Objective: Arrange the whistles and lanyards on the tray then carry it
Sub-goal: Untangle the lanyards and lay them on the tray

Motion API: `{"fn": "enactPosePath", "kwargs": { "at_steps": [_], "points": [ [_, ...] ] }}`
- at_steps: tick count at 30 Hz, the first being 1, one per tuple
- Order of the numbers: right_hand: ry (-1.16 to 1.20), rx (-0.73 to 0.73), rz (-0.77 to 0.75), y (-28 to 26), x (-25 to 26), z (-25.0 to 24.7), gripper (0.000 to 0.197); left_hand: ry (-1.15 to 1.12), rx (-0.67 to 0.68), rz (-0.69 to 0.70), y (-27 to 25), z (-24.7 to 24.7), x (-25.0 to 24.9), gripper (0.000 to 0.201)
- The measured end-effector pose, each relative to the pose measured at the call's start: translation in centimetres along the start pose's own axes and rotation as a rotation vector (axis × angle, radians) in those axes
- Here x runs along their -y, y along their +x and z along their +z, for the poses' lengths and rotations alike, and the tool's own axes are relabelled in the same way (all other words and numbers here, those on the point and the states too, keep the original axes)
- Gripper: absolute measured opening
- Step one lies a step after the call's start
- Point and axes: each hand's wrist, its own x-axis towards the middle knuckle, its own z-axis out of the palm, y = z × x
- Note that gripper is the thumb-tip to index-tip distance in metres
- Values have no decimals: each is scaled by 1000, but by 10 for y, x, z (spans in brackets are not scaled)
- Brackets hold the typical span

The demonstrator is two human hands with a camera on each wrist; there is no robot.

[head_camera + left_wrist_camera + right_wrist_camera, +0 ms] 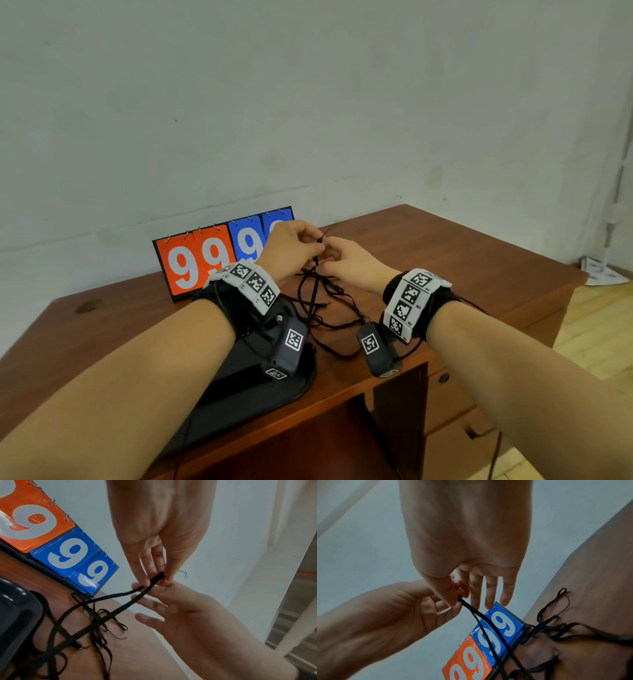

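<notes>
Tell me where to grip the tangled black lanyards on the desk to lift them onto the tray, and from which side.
Probably best at the raised loop that the left hand already pinches, with the right hand beside it. The lanyards lie in a crossed heap on the desk; the two taut strands run up to that loop. Come from above, then swing left to the tray.

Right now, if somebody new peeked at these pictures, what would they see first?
Probably the flip scoreboard standing at the back of the wooden desk, with big white 9s on orange and blue cards. Just in front of it the left hand and right hand meet above the desk, both pinching one black lanyard. Below them more black cords lie in a tangle beside a dark tray.
</notes>
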Motion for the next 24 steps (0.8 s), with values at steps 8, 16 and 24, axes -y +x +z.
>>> {"fn": "enactPosePath", "kwargs": {
  "at_steps": [8, 16, 24],
  "points": [
    [227, -40, -65, -9, 29, 7, 37, -50, -64, 15, -11, -15, -21, 14],
    [132, -120, -59, -19, 35, 1, 23, -20, -114, 15, -28, -33, -17, 4],
    [47, -162, 20, -31, 24, -16, 17, -30, -285, -127, -45, -70, 20, 4]
  ]
}}
